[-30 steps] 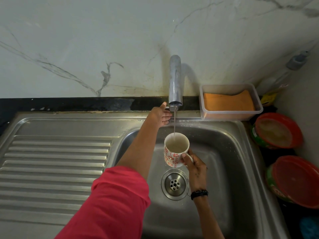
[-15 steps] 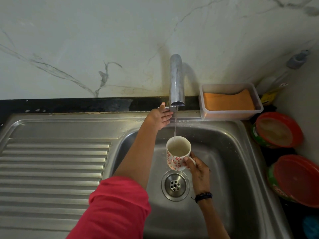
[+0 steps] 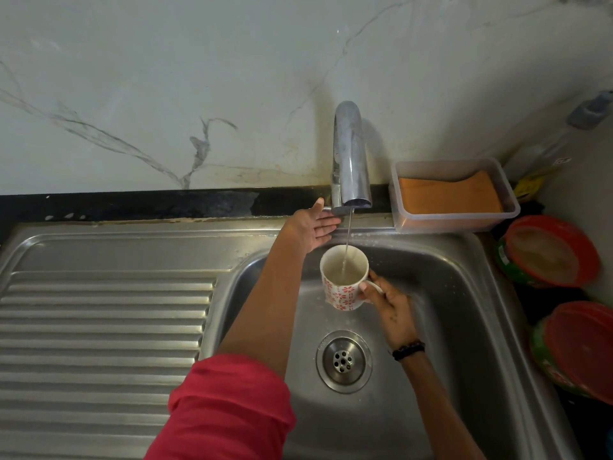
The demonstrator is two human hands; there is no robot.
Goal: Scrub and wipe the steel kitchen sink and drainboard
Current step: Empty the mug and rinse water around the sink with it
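Observation:
The steel sink [image 3: 447,310] lies right of its ribbed drainboard [image 3: 99,327]. A chrome tap [image 3: 350,154] runs a thin stream into a white mug with red flowers [image 3: 341,287], which is partly filled with water. My right hand [image 3: 391,310] grips the mug by its handle and holds it above the basin, just behind the drain [image 3: 344,360]. My left hand [image 3: 311,227] reaches across in a red sleeve to the tap's base. Its fingers are stretched out beside the stream, with the thumb up.
A clear plastic tub [image 3: 507,207] holding an orange sponge [image 3: 447,194] sits on the sink's back right corner. Two red-lidded bowls [image 3: 550,250] [image 3: 580,350] stand to the right of the basin. A bottle [image 3: 590,111] leans in the far right corner. The marble wall rises behind.
My left hand's fingers have straightened at the tap's base. The mug has risen slightly under the stream, with my right hand still on its handle.

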